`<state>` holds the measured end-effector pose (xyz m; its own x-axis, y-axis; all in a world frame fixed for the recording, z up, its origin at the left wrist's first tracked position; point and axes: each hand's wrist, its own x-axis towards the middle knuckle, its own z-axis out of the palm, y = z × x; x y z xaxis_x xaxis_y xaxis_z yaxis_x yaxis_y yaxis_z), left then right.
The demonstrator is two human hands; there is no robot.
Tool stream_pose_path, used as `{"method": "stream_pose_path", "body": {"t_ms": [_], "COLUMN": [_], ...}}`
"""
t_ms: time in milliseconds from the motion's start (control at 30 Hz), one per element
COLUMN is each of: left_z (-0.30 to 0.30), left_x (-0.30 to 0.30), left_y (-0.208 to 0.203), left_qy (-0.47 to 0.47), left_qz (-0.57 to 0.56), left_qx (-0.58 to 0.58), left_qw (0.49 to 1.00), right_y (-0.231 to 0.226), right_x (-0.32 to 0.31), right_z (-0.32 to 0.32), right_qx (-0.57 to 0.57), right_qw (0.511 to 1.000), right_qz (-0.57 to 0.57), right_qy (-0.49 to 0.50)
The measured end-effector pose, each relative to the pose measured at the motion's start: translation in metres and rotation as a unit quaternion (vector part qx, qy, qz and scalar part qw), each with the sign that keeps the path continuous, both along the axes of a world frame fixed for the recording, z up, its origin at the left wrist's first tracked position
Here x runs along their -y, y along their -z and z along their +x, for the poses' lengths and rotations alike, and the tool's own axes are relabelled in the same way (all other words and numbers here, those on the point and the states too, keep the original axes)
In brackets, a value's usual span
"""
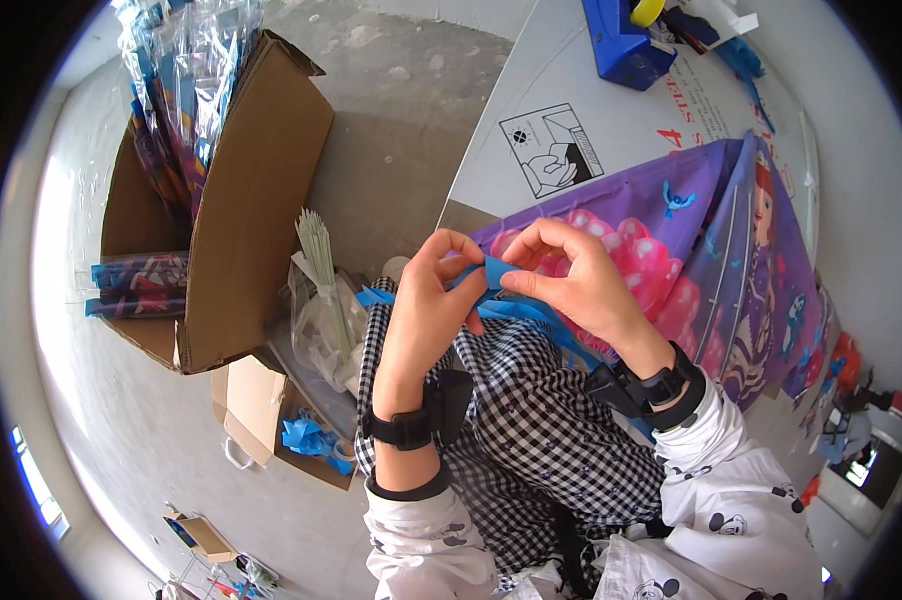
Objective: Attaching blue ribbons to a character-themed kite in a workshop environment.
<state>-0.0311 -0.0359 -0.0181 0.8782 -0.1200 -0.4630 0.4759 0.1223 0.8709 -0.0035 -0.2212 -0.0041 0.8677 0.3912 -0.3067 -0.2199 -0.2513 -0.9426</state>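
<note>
A piece of light-blue ribbon or strip [499, 274] is pinched between the fingertips of my two hands. My left hand [433, 300] grips its left side with thumb and fingers. From the right, my right hand [583, 280] holds the other end between thumb and curled fingers. More blue strips [531, 318] run below my hands across a black-and-white checked cloth [541, 420] on my lap. Just beyond my right hand lies a purple printed kite-like fabric [716, 215] with pink balloons and a figure on it, partly covered by that hand.
A white table [491, 130] carries a blue tape dispenser [631, 50] at its far side. On the left stands an open cardboard box [261, 210] with plastic-wrapped packages [186, 90]. Near it are a bundle of thin pale sticks [319, 255] and a small carton [261, 400] with blue strips.
</note>
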Motion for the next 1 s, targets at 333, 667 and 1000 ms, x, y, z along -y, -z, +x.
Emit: {"method": "stream_pose_path", "body": {"t_ms": [333,667,1000], "left_z": [0.002,0.002,-0.001], "left_x": [0.001,0.001,-0.006], "left_y": [-0.014,-0.01,-0.015], "left_qy": [0.034,0.009,0.049], "left_qz": [0.039,0.064,0.084], "left_qx": [0.009,0.026,0.016], "left_qw": [0.999,0.998,0.995], "right_y": [0.005,0.006,0.007], "right_x": [-0.001,0.001,0.001], "right_z": [0.001,0.002,0.002], "right_qx": [0.021,-0.016,-0.03], "right_qw": [0.999,0.999,0.998], "right_qz": [-0.013,0.018,-0.002], "right_qy": [0.039,0.036,0.047]}}
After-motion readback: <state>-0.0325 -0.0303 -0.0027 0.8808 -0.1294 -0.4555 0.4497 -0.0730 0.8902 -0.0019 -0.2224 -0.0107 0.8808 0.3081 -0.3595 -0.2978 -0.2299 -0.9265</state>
